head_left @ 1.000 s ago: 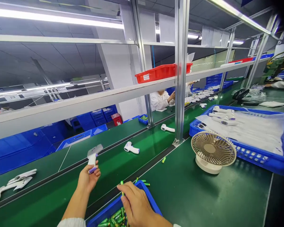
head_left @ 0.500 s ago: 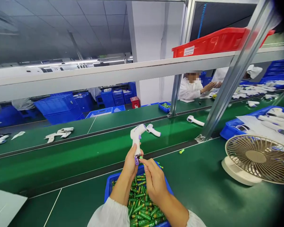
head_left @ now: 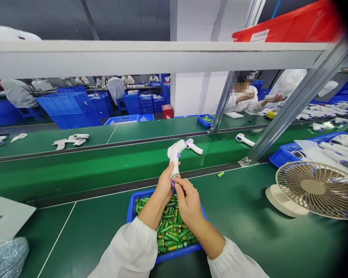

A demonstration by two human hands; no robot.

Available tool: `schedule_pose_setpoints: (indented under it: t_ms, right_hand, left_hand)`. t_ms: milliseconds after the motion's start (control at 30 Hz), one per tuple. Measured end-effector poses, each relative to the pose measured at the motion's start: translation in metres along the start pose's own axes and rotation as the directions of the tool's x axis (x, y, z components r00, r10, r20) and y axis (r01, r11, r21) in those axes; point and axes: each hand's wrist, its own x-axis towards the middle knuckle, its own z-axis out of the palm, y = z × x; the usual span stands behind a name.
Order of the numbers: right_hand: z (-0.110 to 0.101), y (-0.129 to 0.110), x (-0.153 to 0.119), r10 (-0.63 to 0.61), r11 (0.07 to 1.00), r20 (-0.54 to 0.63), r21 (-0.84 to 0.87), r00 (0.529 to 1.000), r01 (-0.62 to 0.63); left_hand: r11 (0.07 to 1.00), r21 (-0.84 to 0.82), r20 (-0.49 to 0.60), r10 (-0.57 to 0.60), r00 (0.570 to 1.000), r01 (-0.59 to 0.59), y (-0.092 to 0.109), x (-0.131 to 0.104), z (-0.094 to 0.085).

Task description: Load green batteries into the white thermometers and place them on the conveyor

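A white and purple thermometer gun (head_left: 176,151) is held by its handle in my left hand (head_left: 164,184), its head pointing up and to the right. My right hand (head_left: 190,200) is closed in a pinch at the handle's lower end, where a bit of green shows at the opening. Whether those fingertips grip a battery is too small to tell. Below both hands sits a blue tray (head_left: 178,255) full of green batteries (head_left: 171,231), partly covered by my forearms.
A beige fan (head_left: 313,187) stands at the right, before a blue bin of thermometer guns (head_left: 281,154). A metal post (head_left: 292,100) slants up beside it. Another thermometer gun (head_left: 195,146) lies beyond my hands. Across the line, a person (head_left: 243,98) sits working.
The view has tilted down. My right fingertips have closed in on the handle's lower end, and less of the opening shows. The person across has moved their hands apart.
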Motion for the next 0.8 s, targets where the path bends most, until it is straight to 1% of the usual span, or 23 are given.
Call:
schedule_pose_setpoints:
  t_ms: [67,167,233,267,333,367,400,433,467,500,533,567,600,633,667,700,733,767,800]
  right_hand:
    - [0.002,0.001,0.001,0.085,0.990,-0.049,0.118,0.995,-0.079]
    - [0.003,0.001,0.003,0.185,0.958,-0.112,0.242,0.976,-0.153]
    - [0.002,0.000,0.004,0.207,0.954,-0.136,0.249,0.969,-0.169]
    - [0.001,0.000,0.004,0.207,0.958,-0.144,0.232,0.968,-0.170]
    - [0.000,-0.001,0.003,0.187,0.974,-0.131,0.156,0.974,-0.166]
    - [-0.001,-0.001,0.002,0.171,0.983,-0.093,0.087,0.981,-0.163]
    - [-0.001,-0.001,0.001,0.155,0.988,-0.026,-0.006,0.987,-0.156]
    - [-0.001,-0.001,-0.001,0.143,0.984,0.074,-0.115,0.987,-0.134]
    - [-0.001,0.000,-0.003,0.132,0.971,0.203,-0.225,0.970,-0.085]
    - [0.000,0.000,-0.005,0.125,0.947,0.343,-0.321,0.931,-0.009]
    - [0.001,0.001,-0.007,0.123,0.917,0.472,-0.390,0.873,0.081]
    - [0.002,0.001,-0.009,0.124,0.886,0.573,-0.431,0.810,0.170]
    - [0.004,0.002,-0.011,0.126,0.858,0.644,-0.453,0.755,0.243]
    - [0.005,0.003,-0.012,0.131,0.834,0.685,-0.467,0.717,0.294]
    - [0.006,0.003,-0.013,0.135,0.817,0.707,-0.476,0.694,0.326]
    - [0.007,0.004,-0.014,0.134,0.806,0.718,-0.480,0.683,0.346]
    - [0.008,0.004,-0.014,0.125,0.802,0.724,-0.476,0.678,0.361]
    - [0.008,0.004,-0.013,0.106,0.803,0.721,-0.468,0.685,0.368]
    - [0.007,0.004,-0.012,0.075,0.812,0.701,-0.456,0.709,0.365]
  left_hand:
    - [0.999,0.003,0.017,-0.035,0.999,0.035,0.000,-0.002,0.001]
    - [0.995,-0.046,0.109,-0.086,0.990,0.091,0.004,-0.003,0.002]
    - [0.984,-0.123,0.176,-0.106,0.979,0.128,0.010,-0.003,0.000]
    - [0.973,-0.182,0.190,-0.109,0.976,0.144,0.013,-0.002,-0.002]
    - [0.929,-0.332,0.169,-0.110,0.979,0.162,0.019,0.001,-0.007]
    - [0.900,-0.408,0.140,-0.106,0.985,0.155,0.021,0.002,-0.010]
    - [0.869,-0.476,0.103,-0.097,0.990,0.135,0.022,0.004,-0.013]
    - [0.840,-0.531,0.067,-0.085,0.994,0.108,0.024,0.005,-0.016]
    - [0.819,-0.569,0.034,-0.068,0.997,0.075,0.025,0.007,-0.019]
    - [0.805,-0.591,0.004,-0.052,0.999,0.044,0.025,0.008,-0.021]
    - [0.798,-0.602,-0.019,-0.039,0.999,0.020,0.026,0.008,-0.023]
    - [0.797,-0.604,-0.035,-0.028,0.999,0.001,0.026,0.008,-0.024]
    - [0.801,-0.599,-0.046,-0.022,0.999,-0.010,0.025,0.009,-0.024]
    - [0.808,-0.589,-0.053,-0.022,0.998,-0.013,0.025,0.009,-0.024]
    - [0.816,-0.577,-0.058,-0.023,0.998,-0.014,0.025,0.009,-0.023]
    - [0.826,-0.563,-0.063,-0.022,0.998,-0.017,0.024,0.009,-0.023]
    - [0.838,-0.545,-0.071,-0.016,0.997,-0.025,0.024,0.009,-0.022]
    - [0.852,-0.522,-0.084,-0.006,0.996,-0.039,0.025,0.009,-0.021]
    - [0.869,-0.491,-0.103,0.010,0.995,-0.059,0.025,0.010,-0.020]
